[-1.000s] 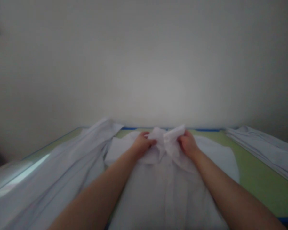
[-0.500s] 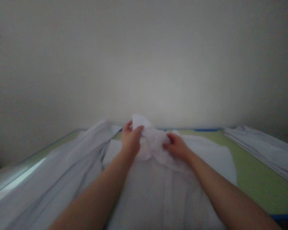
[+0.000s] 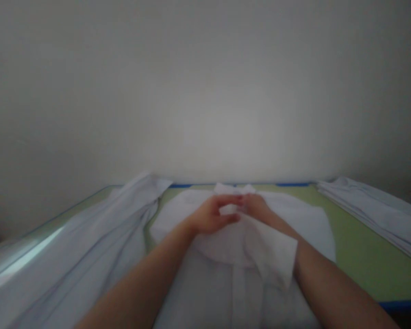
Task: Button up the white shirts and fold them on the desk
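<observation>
A white shirt [image 3: 178, 210], with a collar-like piece at its far end and a plain strip down the front, lies spread in front of me. Over its middle, my left hand [image 3: 214, 214] has its thumb and fingers apart, their tips reaching my right hand [image 3: 256, 205]. The fingers of the right hand are blurred and partly hidden where the two hands meet. From under them, a loose white sleeve-like flap [image 3: 274, 249] slants down to the right, ending in a straight edge beside my right forearm. Whether the right fingers pinch it does not show.
Green table top [image 3: 359, 256] with blue edging lies beneath the cloth. Long white garments [image 3: 89, 246] are heaped along the left side, and a layered white stack [image 3: 380, 210] lies at the right. A pale wall [image 3: 205, 91] rises behind the table.
The lifted white flap has swung from the upper left down to the lower right. My left hand has let it go and moved right to meet my right hand.
</observation>
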Action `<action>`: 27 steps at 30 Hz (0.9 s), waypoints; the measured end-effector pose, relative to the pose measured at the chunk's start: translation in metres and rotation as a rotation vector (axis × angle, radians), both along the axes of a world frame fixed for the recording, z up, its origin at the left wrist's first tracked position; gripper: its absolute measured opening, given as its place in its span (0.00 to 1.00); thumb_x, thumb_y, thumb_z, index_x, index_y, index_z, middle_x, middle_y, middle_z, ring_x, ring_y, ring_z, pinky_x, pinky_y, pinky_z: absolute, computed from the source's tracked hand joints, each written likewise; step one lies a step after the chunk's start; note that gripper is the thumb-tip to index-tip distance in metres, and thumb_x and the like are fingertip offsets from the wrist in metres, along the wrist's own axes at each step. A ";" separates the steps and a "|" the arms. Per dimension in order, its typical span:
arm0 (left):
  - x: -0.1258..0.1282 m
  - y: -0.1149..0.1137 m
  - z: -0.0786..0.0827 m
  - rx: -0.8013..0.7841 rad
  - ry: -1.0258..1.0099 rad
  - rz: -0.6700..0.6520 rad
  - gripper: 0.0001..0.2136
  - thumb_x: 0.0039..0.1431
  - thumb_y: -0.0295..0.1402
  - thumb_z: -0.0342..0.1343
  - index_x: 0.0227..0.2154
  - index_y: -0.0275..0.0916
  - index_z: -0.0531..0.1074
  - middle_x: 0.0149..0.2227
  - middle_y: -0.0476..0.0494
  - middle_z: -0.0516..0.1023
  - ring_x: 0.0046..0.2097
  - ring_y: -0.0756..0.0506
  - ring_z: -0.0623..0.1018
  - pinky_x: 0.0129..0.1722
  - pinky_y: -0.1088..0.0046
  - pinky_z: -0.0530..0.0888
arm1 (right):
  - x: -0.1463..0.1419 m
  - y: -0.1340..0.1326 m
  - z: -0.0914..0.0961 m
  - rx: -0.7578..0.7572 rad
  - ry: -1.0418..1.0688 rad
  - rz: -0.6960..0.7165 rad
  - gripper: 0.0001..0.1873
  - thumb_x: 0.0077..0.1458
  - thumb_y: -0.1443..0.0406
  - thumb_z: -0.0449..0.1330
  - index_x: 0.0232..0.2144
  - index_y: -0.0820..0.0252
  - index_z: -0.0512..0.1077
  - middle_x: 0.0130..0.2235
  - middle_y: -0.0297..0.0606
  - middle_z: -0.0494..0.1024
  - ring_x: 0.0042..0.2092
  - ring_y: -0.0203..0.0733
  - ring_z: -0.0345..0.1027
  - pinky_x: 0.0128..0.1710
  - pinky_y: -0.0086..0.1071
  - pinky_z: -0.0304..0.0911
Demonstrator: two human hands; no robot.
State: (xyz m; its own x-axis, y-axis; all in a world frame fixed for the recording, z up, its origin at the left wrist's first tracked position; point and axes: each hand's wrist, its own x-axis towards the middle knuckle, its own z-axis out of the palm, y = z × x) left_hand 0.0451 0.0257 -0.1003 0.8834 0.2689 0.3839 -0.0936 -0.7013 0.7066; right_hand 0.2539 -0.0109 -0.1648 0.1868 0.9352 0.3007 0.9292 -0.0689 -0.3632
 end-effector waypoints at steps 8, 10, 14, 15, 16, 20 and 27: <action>-0.002 0.037 -0.035 0.396 0.383 0.488 0.21 0.52 0.46 0.51 0.44 0.39 0.74 0.46 0.36 0.75 0.48 0.38 0.73 0.50 0.64 0.65 | 0.050 0.023 0.018 -0.054 0.128 -0.272 0.28 0.42 0.54 0.62 0.44 0.65 0.71 0.50 0.54 0.70 0.54 0.55 0.60 0.52 0.42 0.54; -0.003 0.037 -0.038 0.388 0.390 0.473 0.21 0.52 0.47 0.51 0.43 0.39 0.74 0.46 0.37 0.75 0.48 0.39 0.73 0.50 0.65 0.65 | 0.061 0.035 0.024 -0.094 0.186 -0.282 0.28 0.39 0.53 0.64 0.41 0.65 0.72 0.47 0.55 0.72 0.52 0.55 0.63 0.50 0.41 0.57; -0.004 0.039 -0.040 0.407 0.381 0.457 0.20 0.52 0.46 0.51 0.43 0.40 0.74 0.45 0.37 0.75 0.48 0.39 0.73 0.50 0.65 0.65 | 0.073 0.049 0.034 -0.206 0.315 -0.238 0.21 0.32 0.56 0.67 0.29 0.64 0.75 0.35 0.50 0.77 0.41 0.50 0.71 0.39 0.38 0.63; -0.004 0.040 -0.041 0.414 0.377 0.456 0.20 0.52 0.46 0.51 0.43 0.39 0.74 0.45 0.37 0.75 0.48 0.39 0.73 0.50 0.65 0.65 | 0.074 0.050 0.036 -0.240 0.359 -0.216 0.18 0.32 0.57 0.67 0.27 0.63 0.75 0.32 0.47 0.78 0.37 0.48 0.72 0.36 0.37 0.64; -0.005 0.041 -0.042 0.421 0.370 0.456 0.20 0.52 0.46 0.51 0.42 0.39 0.74 0.45 0.37 0.75 0.48 0.39 0.73 0.50 0.65 0.65 | 0.074 0.049 0.038 -0.273 0.409 -0.190 0.15 0.33 0.59 0.66 0.26 0.63 0.75 0.29 0.45 0.78 0.34 0.47 0.72 0.34 0.36 0.65; -0.004 0.041 -0.038 0.388 0.272 0.473 0.20 0.49 0.45 0.55 0.42 0.39 0.74 0.47 0.38 0.74 0.50 0.39 0.71 0.51 0.65 0.64 | 0.068 0.039 0.052 -0.347 0.608 -0.085 0.11 0.41 0.62 0.61 0.29 0.62 0.75 0.30 0.44 0.79 0.30 0.44 0.72 0.28 0.34 0.66; 0.027 -0.006 0.005 -0.379 0.050 0.259 0.23 0.55 0.52 0.47 0.37 0.38 0.75 0.37 0.41 0.78 0.39 0.43 0.76 0.38 0.70 0.71 | -0.007 -0.013 0.100 -0.179 0.962 0.266 0.15 0.40 0.67 0.59 0.35 0.63 0.73 0.31 0.41 0.78 0.30 0.40 0.71 0.29 0.30 0.66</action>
State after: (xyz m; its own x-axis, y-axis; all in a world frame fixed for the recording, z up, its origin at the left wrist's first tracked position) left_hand 0.0725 0.0193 -0.0953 0.7832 0.5968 0.1746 0.0914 -0.3882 0.9170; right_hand 0.2466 -0.0243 -0.0646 0.0545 0.9984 -0.0163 0.2409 -0.0290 -0.9701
